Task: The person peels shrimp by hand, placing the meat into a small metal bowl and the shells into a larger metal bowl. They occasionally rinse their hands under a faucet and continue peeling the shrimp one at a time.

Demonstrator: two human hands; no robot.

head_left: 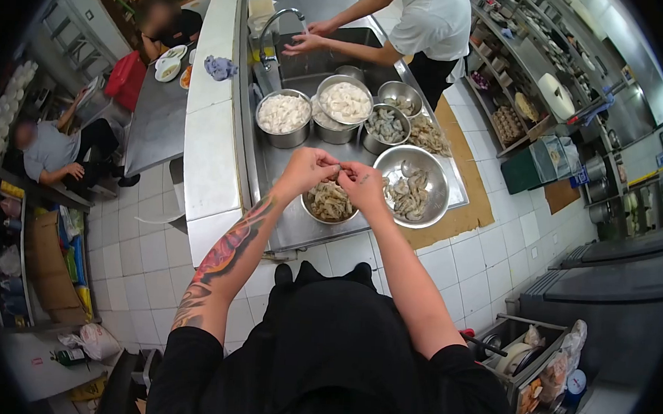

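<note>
My left hand (309,168) and right hand (363,185), fingertips pinched closed, grip a small greyish piece (336,172) above the round metal bowl (330,221).

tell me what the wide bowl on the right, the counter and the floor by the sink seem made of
Wide bowl: metal, probably stainless steel, smooth and shiny, going by its silvery gleam.
Counter: likely stainless steel too, duller, with soft grey reflections.
Floor: pale tiles, perhaps ceramic, since a grid of joints shows.
</note>
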